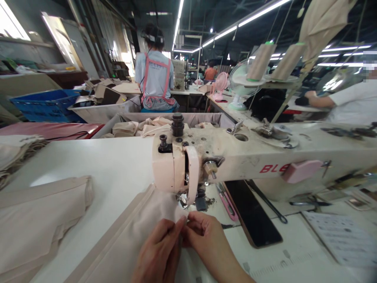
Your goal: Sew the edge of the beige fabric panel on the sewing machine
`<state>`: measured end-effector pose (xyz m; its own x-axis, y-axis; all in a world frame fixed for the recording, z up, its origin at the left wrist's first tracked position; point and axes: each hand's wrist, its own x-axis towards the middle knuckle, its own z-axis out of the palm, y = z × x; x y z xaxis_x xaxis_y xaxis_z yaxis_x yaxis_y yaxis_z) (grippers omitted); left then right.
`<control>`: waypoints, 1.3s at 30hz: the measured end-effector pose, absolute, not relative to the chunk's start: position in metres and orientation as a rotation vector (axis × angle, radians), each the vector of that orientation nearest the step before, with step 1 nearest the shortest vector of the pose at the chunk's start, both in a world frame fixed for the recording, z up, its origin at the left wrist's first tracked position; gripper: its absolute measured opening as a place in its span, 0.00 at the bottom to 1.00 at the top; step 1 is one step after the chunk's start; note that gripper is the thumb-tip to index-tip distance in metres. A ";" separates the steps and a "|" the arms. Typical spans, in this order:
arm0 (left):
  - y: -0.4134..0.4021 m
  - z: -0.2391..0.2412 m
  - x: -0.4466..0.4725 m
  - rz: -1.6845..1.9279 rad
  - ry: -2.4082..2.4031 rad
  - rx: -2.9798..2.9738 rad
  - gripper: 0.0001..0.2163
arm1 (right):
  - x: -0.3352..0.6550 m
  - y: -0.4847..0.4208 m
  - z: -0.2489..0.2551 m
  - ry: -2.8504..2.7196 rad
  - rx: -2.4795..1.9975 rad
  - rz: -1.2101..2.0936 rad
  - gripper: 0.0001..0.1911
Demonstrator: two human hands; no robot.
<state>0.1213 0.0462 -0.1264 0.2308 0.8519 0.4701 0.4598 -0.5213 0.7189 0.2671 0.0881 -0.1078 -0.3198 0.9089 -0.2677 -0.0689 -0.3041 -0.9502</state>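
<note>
A beige fabric piece [126,236] runs from the lower left up to the needle area of the cream sewing machine [235,153]. My left hand [160,247] rests on this fabric, its fingertips closed on the edge just in front of the presser foot [183,199]. Right beside it, my right hand [206,236] pinches the same edge between thumb and fingers. The fingertips of both hands meet, so part of the edge is hidden beneath them.
Folded beige pieces [44,220] lie on the left of the white table. Right of the needle are pink thread snips [228,202], a black phone [251,212] and a printed sheet [343,237]. Behind the machine stands a fabric-filled bin [108,127]; a co-worker [154,74] sits beyond.
</note>
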 end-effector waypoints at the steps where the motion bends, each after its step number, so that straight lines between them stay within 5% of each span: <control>1: 0.046 -0.127 0.121 1.225 1.202 2.076 0.22 | 0.267 0.088 -0.108 -1.186 -1.166 1.722 0.07; 10: 0.045 -0.127 0.119 1.202 1.180 2.064 0.23 | 0.271 0.087 -0.105 -1.160 -1.057 1.792 0.06; 14: 0.050 -0.121 0.115 1.166 1.118 1.753 0.15 | 0.270 0.085 -0.099 -1.131 -1.020 1.808 0.08; 23: 0.106 -0.079 0.092 0.658 1.239 1.769 0.12 | 0.260 0.089 -0.104 -1.135 -1.132 1.729 0.10; 30: 0.127 -0.092 0.089 0.529 1.223 1.612 0.07 | 0.264 0.090 -0.105 -1.216 -1.187 1.674 0.09; 35: 0.122 -0.092 0.097 0.581 1.429 1.620 0.05 | 0.257 0.068 -0.113 -1.401 -1.343 1.480 0.26; 39: 0.123 -0.085 0.105 0.559 1.610 1.581 0.09 | 0.263 0.068 -0.123 -1.338 -1.295 1.647 0.22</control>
<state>0.1050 0.1225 -0.0849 0.0948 0.9685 -0.2300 0.6179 0.1239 0.7764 0.2628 0.0684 -0.1225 -0.3059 0.9067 -0.2905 0.0991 -0.2731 -0.9569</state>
